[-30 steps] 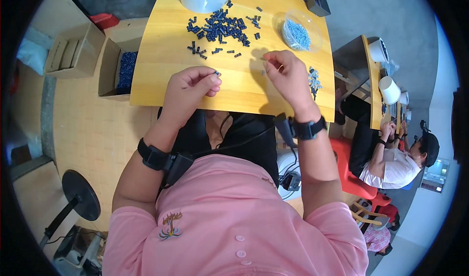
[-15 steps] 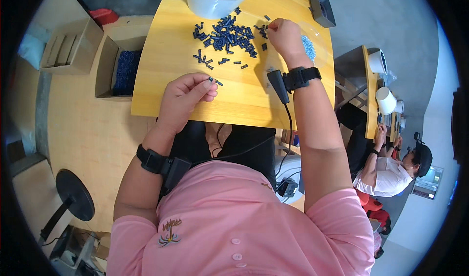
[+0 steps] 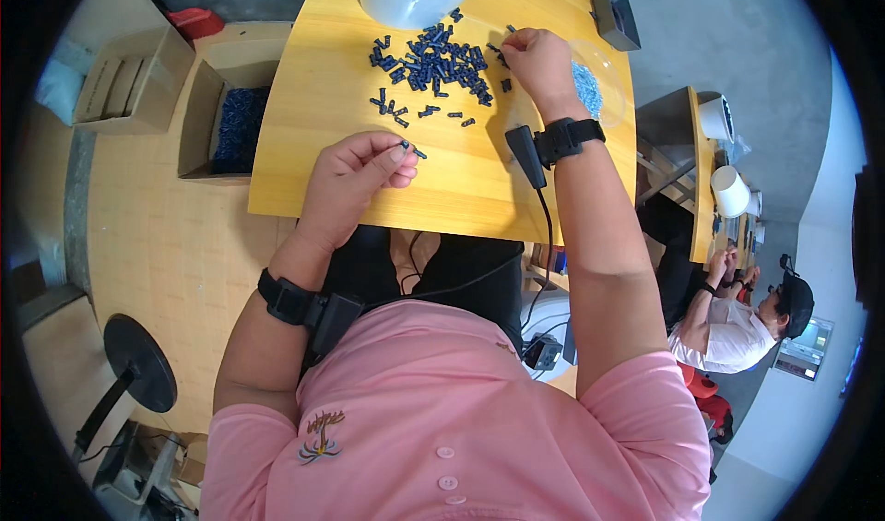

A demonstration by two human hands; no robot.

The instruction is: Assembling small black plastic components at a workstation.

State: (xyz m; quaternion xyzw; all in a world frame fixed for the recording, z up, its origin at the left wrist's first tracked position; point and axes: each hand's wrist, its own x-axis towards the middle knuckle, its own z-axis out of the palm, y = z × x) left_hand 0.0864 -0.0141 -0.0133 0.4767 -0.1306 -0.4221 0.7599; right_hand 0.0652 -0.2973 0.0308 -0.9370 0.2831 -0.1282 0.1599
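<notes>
My left hand [image 3: 355, 175] is closed in a pinch above the table's near edge. Between its thumb and forefinger is a small dark stick-like part [image 3: 418, 153], its end poking out past the fingertips. Farther off to the right, the fingertips of my right hand [image 3: 542, 67] are pressed together at the tabletop, by a few loose dark parts [image 3: 505, 85]. Whatever they pinch, if anything, is hidden. Left of that hand spreads a pile of small dark parts [image 3: 438, 67], with several strays on its near side.
A white bucket [image 3: 392, 3] full of dark parts stands behind the pile. Light-blue bits [image 3: 586, 90] lie in a clear dish beside my right wrist. A black tray [image 3: 613, 14] sits at the far right table edge. A cardboard box [image 3: 195, 138] stands left; a co-worker [image 3: 733, 332] sits right.
The view has shifted slightly, moving the table a little rightward. My left hand still pinches its part. My right fingers stay by the loose parts, slightly lower over the table.
</notes>
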